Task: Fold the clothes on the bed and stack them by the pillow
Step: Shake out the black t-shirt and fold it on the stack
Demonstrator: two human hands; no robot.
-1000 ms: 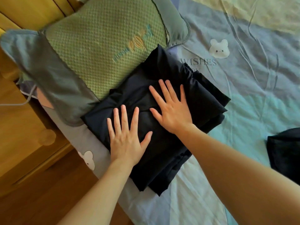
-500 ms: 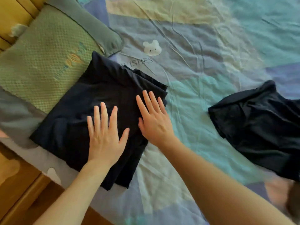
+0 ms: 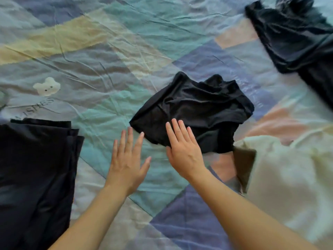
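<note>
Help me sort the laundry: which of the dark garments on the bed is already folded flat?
The dark folded stack at the left edge, with straight layered edges. The small black garment under the right hand and the one at top right are crumpled.

Bare sheet [image 3: 111,51] open ahead; folded stack [image 3: 36,168] blocks left, cream garment [image 3: 288,177] right.

My bedsheet [image 3: 111,56] lies creased, a patchwork of teal, blue, yellow and pink. At nine o'clock I see a white bear print [image 3: 46,86] with grey lettering [image 3: 33,108] just below it.
</note>
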